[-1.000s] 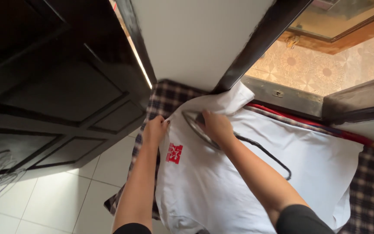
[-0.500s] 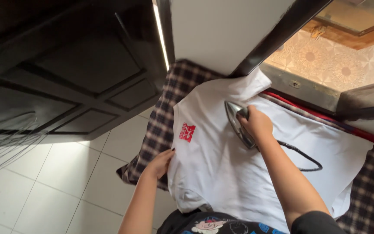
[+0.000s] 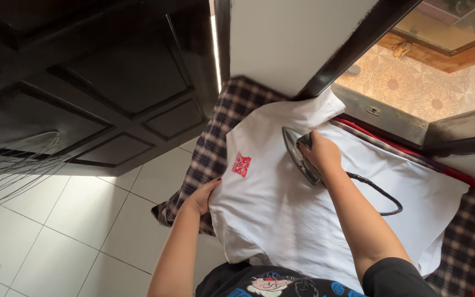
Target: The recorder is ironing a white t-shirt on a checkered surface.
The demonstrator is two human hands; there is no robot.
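A white shirt (image 3: 281, 203) with a small red print (image 3: 241, 164) lies spread over a dark checked cloth (image 3: 215, 143). My right hand (image 3: 320, 151) grips the handle of a metal iron (image 3: 299, 154), which rests on the upper part of the shirt. Its black cord (image 3: 377, 192) trails to the right across the fabric. My left hand (image 3: 200, 197) pinches the shirt's left edge below the red print, holding the fabric taut.
A dark panelled door (image 3: 94, 93) stands open on the left above white floor tiles (image 3: 83, 231). A white wall with a dark frame (image 3: 358, 44) rises behind the cloth. A patterned tiled floor (image 3: 413, 93) shows through the opening at upper right.
My left hand has slid from the shirt's upper edge near the iron down to the lower left edge. The iron stays near the top, shifted slightly right.
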